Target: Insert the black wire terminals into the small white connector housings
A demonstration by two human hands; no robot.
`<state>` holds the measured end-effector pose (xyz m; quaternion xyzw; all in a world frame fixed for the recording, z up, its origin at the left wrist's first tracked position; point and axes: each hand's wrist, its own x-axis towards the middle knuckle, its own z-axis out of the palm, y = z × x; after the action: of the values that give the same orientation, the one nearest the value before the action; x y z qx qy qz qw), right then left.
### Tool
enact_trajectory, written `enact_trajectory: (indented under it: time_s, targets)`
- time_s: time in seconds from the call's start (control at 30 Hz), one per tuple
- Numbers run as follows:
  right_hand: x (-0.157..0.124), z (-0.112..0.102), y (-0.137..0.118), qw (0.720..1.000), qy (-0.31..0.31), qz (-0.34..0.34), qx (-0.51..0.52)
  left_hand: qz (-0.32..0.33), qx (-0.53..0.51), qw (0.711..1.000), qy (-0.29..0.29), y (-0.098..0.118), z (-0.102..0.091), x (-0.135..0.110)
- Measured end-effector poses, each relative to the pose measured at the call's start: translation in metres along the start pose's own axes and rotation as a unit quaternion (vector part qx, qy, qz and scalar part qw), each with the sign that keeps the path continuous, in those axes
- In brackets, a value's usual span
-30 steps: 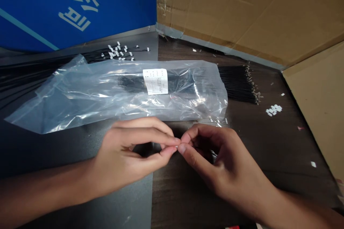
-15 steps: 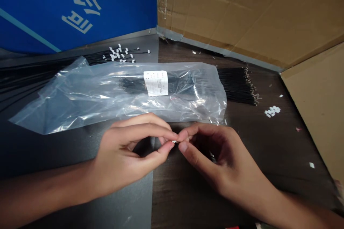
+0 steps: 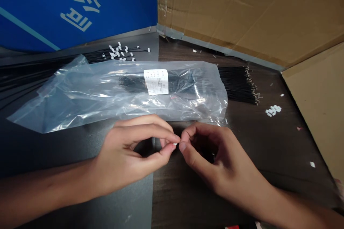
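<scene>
- Across the top of my feed, a blue board with white lettering [image 3: 75, 7] fills the upper left and a taped cardboard sheet [image 3: 242, 10] fills the upper right, with a cardboard flap [image 3: 317, 96] along the right edge.
- Below them, I see black laminate [image 3: 129, 207] on the left meeting a dark wood-grain tabletop [image 3: 268, 150] on the right.
- Across the middle lies a clear plastic bag [image 3: 67, 103] with a paper label [image 3: 156, 81], and dark wires show inside it.
- Behind the bag at upper left, black wires [image 3: 99, 56] end in white connector pieces. To its right, a bundle of black leads [image 3: 238, 84] ends in small metal terminals.
- At lower center, my left hand [image 3: 129, 150] is nearly closed, thumb and forefinger pinching a tiny white connector [image 3: 175, 144].
- My right hand [image 3: 223, 161] is curled, its thumb and forefinger meeting that connector. I cannot tell whether it grips a wire, since its fingers hide what is inside.
- Loose white pieces [image 3: 273, 111] sit right of the leads.
- My main risk is a slackened pinch: the connector is so small that it could drop, and it would be easy to lose among the scraps on the dark wood.
</scene>
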<state>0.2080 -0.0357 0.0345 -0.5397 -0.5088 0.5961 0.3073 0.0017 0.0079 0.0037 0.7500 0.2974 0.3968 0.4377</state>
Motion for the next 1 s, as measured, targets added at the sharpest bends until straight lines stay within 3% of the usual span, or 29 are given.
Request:
enact_trajectory:
  time_s: [0.5, 1.0]
  targets:
    - [-0.0010, 0.0046, 0.0083, 0.998, -0.029, 0.003, 0.059, 0.030, 0.025, 0.999, 0.004, 0.0002, 0.0011, 0.0004]
    - [0.0018, 0.0056, 0.0064, 0.998, -0.010, -0.006, 0.065, 0.013, -0.019, 1.000, 0.018, -0.0035, 0.0014, -0.0026]
